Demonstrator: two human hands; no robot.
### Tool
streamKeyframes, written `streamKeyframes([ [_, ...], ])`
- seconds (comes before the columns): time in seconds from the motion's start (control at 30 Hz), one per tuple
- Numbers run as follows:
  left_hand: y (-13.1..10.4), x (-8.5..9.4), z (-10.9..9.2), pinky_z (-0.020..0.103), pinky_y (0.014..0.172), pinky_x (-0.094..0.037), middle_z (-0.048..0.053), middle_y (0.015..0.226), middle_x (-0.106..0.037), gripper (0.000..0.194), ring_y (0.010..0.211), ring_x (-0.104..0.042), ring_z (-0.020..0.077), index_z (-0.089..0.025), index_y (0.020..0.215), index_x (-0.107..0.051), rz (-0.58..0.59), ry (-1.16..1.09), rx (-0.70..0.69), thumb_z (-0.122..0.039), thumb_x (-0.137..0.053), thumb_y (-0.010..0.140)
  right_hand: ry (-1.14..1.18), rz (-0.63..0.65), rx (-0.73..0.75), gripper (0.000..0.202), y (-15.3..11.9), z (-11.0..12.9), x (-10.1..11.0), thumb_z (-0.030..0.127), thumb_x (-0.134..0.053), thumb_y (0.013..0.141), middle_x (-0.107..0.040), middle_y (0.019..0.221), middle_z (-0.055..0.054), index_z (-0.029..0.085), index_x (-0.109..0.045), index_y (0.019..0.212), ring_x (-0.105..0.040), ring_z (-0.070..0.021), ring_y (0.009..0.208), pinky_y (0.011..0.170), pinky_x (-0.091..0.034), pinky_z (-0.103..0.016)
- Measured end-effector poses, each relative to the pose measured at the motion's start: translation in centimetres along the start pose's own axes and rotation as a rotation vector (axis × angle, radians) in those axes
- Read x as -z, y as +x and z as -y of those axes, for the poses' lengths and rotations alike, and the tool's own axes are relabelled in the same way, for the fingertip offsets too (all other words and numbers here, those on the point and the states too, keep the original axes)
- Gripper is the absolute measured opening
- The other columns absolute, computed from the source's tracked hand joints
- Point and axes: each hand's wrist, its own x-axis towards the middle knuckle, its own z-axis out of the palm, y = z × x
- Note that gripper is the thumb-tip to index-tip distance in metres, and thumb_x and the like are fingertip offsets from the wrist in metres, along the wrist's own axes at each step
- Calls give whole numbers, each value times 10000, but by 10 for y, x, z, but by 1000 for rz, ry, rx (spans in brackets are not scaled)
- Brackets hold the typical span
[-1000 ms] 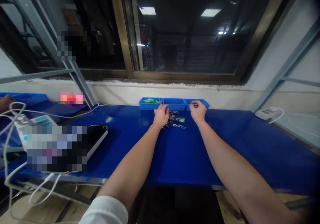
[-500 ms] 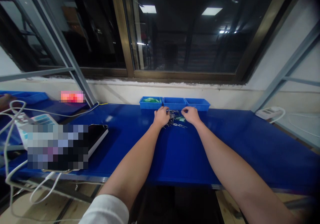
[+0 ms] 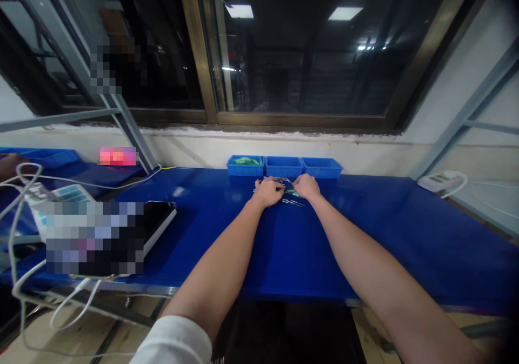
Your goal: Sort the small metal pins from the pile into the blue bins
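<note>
Several thin metal pieces [image 3: 293, 202] lie scattered on the blue table [image 3: 284, 250], just in front of the bins. My left hand [image 3: 269, 191] is over the pile and covers much of it, its fingers bent down among the pieces. Close by on the right, my right hand [image 3: 307, 186] has its fingers pinched together at the pile's edge; what they hold is too small to make out. A small greenish packet [image 3: 291, 192] lies between the hands, partly hidden by the right one.
Three blue bins stand along the wall: the left bin [image 3: 233, 169] with green packets, the middle bin [image 3: 284, 171] and right bin [image 3: 322, 172]. A dark device [image 3: 156, 215] and white cables lie left; a power strip [image 3: 440, 181] is right. Another person's hand [image 3: 10, 165] shows far left.
My left hand has moved right over the metal pieces and now covers more of them. My right hand has shifted slightly left, and its fingers point more downward.
</note>
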Motion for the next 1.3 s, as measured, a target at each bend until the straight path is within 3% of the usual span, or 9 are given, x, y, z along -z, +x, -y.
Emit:
streamKeyframes([
  [0.23, -1, 1, 0, 455, 954, -295, 12, 1197, -601, 221, 1149, -477, 232, -333, 908, -709, -21, -7, 10, -327, -512, 810, -82, 124, 41, 163, -2, 4, -2, 205, -603, 729, -698, 878, -173, 157, -727, 823, -650, -263, 860, 705, -450, -320],
  [0.47, 2, 5, 1, 389, 935, -338, 67, 1179, -612, 368, 1113, -523, 225, -243, 1193, -558, -202, -92, 81, -394, -455, 874, -20, -4, 327, 142, -4, 1, -1, 170, -497, 817, -642, 920, -130, 148, -632, 852, -573, -220, 911, 829, -399, -321],
  [0.63, 4, 8, 2, 306, 861, -383, 36, 967, -685, 263, 948, -602, 180, -227, 967, -639, -249, -151, 8, -352, -415, 907, 97, -8, 507, 125, -11, 7, 8, 172, -451, 842, -630, 840, -83, 165, -563, 788, -554, -191, 834, 782, -405, -305],
  [0.87, 5, 11, 0, 289, 800, -405, 39, 898, -693, 213, 870, -620, 175, -202, 875, -630, -334, -205, 79, -291, -437, 898, 743, 172, 319, 107, -17, 15, 13, 270, -562, 749, -633, 665, -7, 174, -573, 794, -575, -136, 619, 634, -447, -273],
  [0.97, 4, 12, -2, 279, 794, -410, 29, 878, -693, 216, 858, -621, 168, -202, 861, -630, -358, -248, 84, -298, -440, 898, 971, 186, 244, 225, -14, 14, 13, 325, -678, 623, -622, 632, -2, 167, -616, 771, -567, -143, 600, 574, -433, -265],
  [1.07, 3, 13, -4, 273, 801, -414, 19, 860, -691, 220, 852, -620, 162, -203, 856, -633, -364, -279, 57, -306, -443, 898, 1139, 173, 208, 249, -12, 13, 12, 338, -697, 584, -637, 637, -15, 162, -640, 750, -559, -137, 581, 544, -413, -253],
  [1.2, 3, 10, -4, 262, 815, -419, 15, 879, -688, 227, 863, -619, 155, -201, 878, -629, -366, -322, 2, -333, -446, 897, 1203, 80, 185, 214, -10, 13, 15, 354, -659, 609, -642, 630, -24, 162, -647, 704, -549, -141, 576, 566, -417, -267],
  [1.3, 4, 9, -2, 269, 835, -418, 19, 922, -686, 239, 898, -619, 158, -204, 961, -613, -376, -346, 15, -350, -433, 902, 988, -153, 205, 187, -10, 11, 22, 347, -618, 640, -652, 667, -32, 172, -660, 692, -562, -174, 663, 667, -439, -308],
])
